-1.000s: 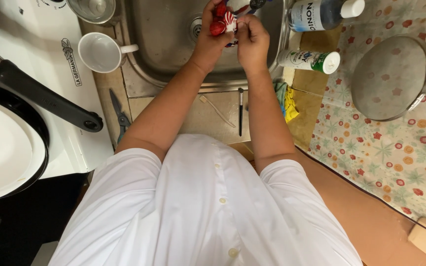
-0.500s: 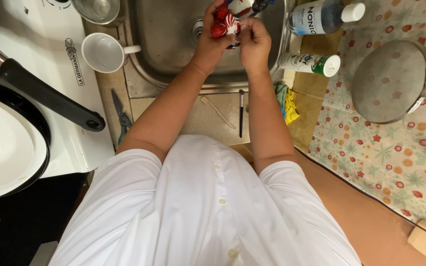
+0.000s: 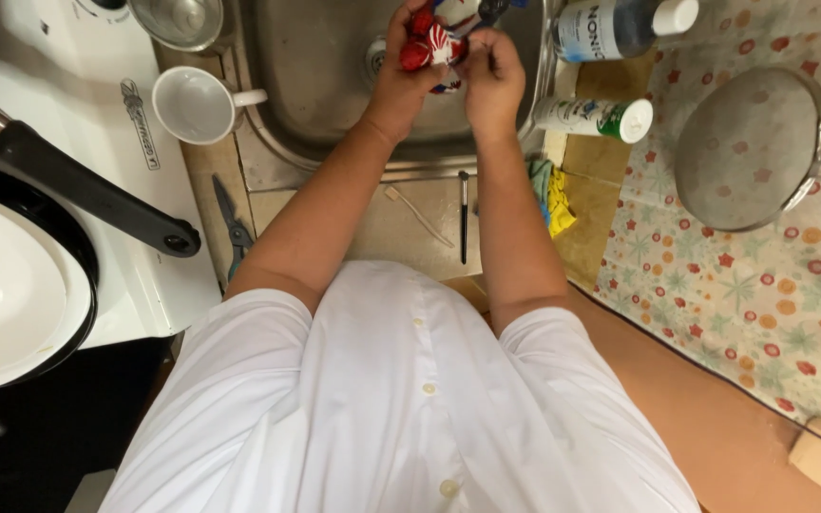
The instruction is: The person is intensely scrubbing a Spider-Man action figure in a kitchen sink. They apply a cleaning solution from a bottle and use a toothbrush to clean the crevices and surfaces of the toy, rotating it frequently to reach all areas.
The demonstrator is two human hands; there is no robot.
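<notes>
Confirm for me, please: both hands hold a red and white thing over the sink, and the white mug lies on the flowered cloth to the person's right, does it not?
Not quite. The head view shows the white mug on the counter to the person's left, between the stove and the sink, not on the flowered cloth. The rest stands: the left hand and right hand hold the red and white thing over the sink.

The person wore a white short-sleeved shirt [image 3: 401, 399] with a row of small white buttons [image 3: 422, 389] down its front placket. Below the sink [image 3: 325, 85], both forearms were bare; the fabric lay in soft folds.
</notes>
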